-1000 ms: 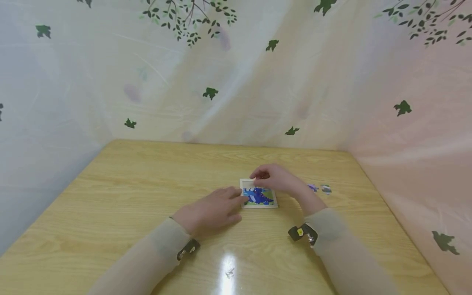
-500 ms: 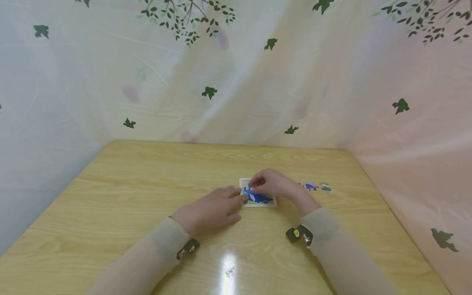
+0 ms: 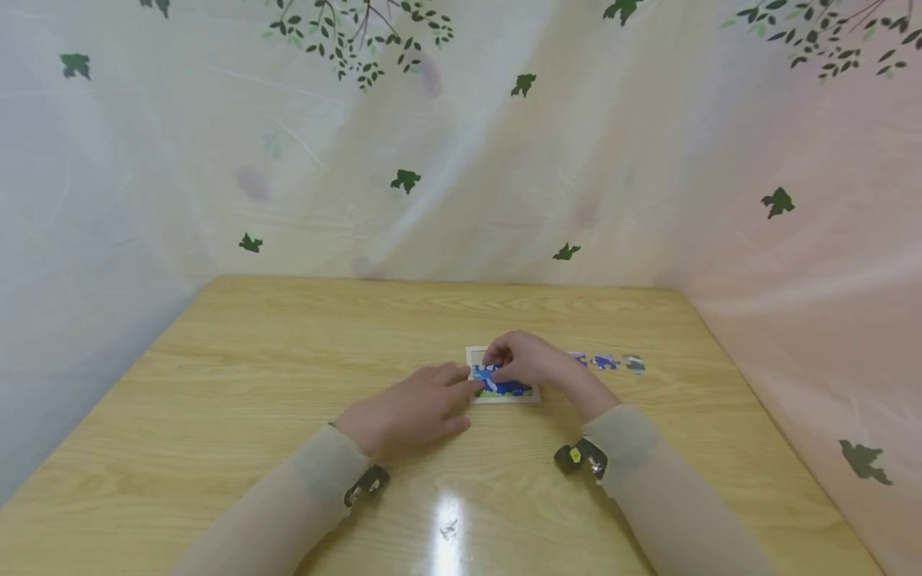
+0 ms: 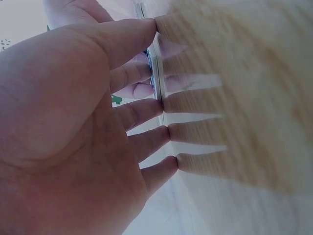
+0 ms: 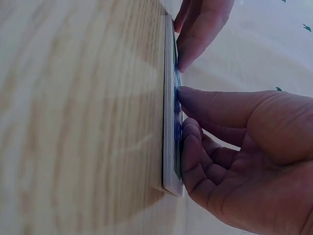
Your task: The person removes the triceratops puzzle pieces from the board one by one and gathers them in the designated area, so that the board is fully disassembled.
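Note:
A small jigsaw puzzle (image 3: pixel 507 389) with a blue dinosaur picture lies in a white frame (image 3: pixel 539 400) on the table. My left hand (image 3: pixel 414 406) is spread flat beside it, fingers fairly straight, a fingertip over the frame's left edge. In the left wrist view the left hand's fingertips (image 4: pixel 168 133) touch the table and the frame's side. Over the upper middle of the puzzle is my right hand (image 3: pixel 529 360). Its thumb (image 5: pixel 210 104) and bent fingers touch the puzzle surface in the right wrist view; whether they pinch a piece is hidden.
Right of the frame several loose puzzle pieces lie in a row, among them a purple-blue piece (image 3: pixel 605 362) and a grey one (image 3: pixel 634 364). The wooden table (image 3: pixel 238 376) meets a leaf-patterned curtain (image 3: pixel 461 160) at the back and sides.
My right hand has moved from the frame's top edge down and slightly left onto the picture, uncovering more loose pieces. The left hand stays in place.

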Available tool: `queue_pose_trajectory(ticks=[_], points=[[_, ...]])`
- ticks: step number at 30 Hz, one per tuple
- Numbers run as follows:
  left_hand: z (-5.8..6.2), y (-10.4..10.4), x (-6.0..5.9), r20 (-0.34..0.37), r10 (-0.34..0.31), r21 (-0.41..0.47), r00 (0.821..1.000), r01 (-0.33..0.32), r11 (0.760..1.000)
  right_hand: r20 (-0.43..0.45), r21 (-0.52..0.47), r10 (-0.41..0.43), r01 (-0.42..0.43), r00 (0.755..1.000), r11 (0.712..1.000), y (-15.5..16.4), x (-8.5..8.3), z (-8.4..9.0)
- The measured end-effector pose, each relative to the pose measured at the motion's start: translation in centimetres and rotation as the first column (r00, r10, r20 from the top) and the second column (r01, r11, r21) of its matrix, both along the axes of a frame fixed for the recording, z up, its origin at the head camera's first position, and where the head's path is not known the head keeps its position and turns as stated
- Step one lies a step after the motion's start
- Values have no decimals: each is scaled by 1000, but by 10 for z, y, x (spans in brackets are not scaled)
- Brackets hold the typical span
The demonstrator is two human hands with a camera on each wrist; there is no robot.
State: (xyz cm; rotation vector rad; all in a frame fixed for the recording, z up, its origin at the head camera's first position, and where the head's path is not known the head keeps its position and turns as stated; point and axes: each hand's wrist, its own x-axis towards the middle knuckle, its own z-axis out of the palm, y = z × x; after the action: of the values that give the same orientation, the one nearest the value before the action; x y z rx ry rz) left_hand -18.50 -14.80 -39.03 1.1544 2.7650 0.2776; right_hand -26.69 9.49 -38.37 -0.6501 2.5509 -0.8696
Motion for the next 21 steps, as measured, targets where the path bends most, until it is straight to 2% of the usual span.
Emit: queue_pose_trajectory(ticks=[9, 21], points=[[1, 0, 0, 14, 3, -14, 1000, -3, 1000, 16, 2, -20, 20, 1000, 1000, -2, 2, 2], [1, 1, 2, 22, 6, -27, 1000, -5, 1000, -2, -25, -6, 6, 1000, 1000, -2, 4, 2]])
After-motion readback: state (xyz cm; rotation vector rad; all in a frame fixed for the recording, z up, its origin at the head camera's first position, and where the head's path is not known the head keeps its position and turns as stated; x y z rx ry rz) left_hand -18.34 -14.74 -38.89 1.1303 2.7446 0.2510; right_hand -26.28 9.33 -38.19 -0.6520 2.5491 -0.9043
